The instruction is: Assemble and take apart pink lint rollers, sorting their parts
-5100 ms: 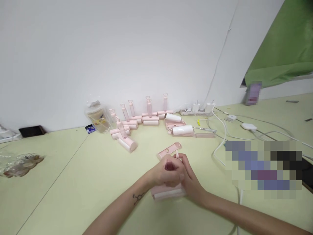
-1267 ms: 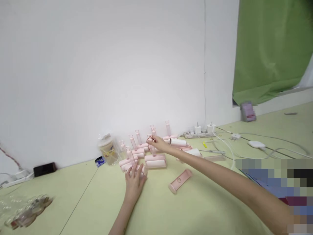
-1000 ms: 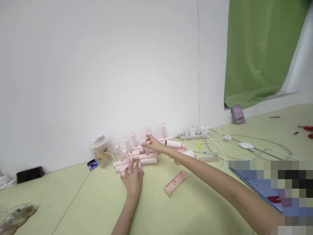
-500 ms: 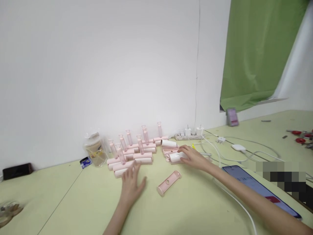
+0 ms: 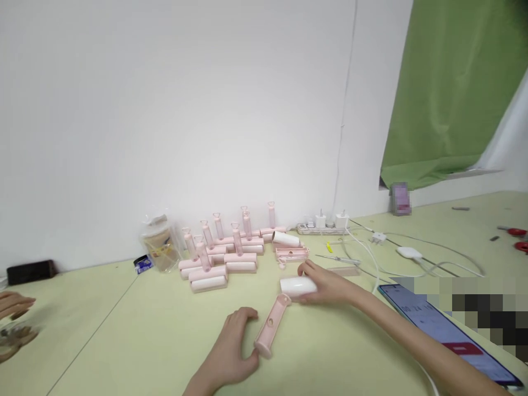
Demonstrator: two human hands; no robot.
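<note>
My right hand [image 5: 322,283] is closed around the right end of a white lint-roller roll [image 5: 297,285], low over the table. Close to its left end lies a pink half-open lint-roller shell [image 5: 272,325], hollow side up. My left hand [image 5: 235,346] curves beside this shell, its thumb at the shell's near end and its fingers apart. Farther back are another pink shell with a clear part [image 5: 292,253] and a second white roll [image 5: 286,239]. Several assembled pink lint rollers [image 5: 208,279] with upright clear handles stand in rows by the wall.
Tweezers [image 5: 338,259] and a clear strip [image 5: 345,271] lie behind my right hand. A power strip [image 5: 324,230] with cables sits by the wall, and a phone [image 5: 445,335] is at right. Left are a bagged cup [image 5: 160,245] and another person's hand [image 5: 14,305].
My right hand has brought the white roll nearer. My left hand has moved from the assembled rollers to the pink shell, which now lies turned more steeply. Another person's hand has appeared at left.
</note>
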